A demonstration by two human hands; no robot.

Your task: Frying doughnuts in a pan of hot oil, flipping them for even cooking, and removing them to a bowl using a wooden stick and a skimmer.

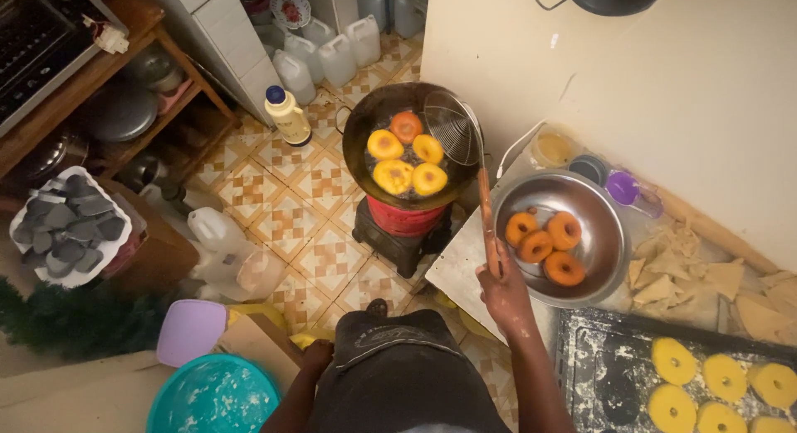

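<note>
My right hand (501, 288) grips the wooden handle of a wire skimmer (453, 126), whose mesh head rests on the right rim of a black frying pan (357, 122). Several doughnuts (393, 176) float in the oil, most pale yellow, one at the far side darker orange. The pan sits on a red stove (404, 219) on the tiled floor. Just above my right hand, a steel bowl (599, 259) holds several browned doughnuts (535, 245). My left hand (315, 356) hangs low beside my dark apron, holding nothing that I can see; its fingers are partly hidden.
A dark floured tray (598, 375) at lower right carries several raw dough rings (673, 360). Dough scraps (664, 275) lie on the counter. Plastic jugs (336, 55), a yellow bottle (286, 113), a teal basin (212, 396), a lilac lid (189, 332) and a wooden shelf (108, 76) crowd the floor.
</note>
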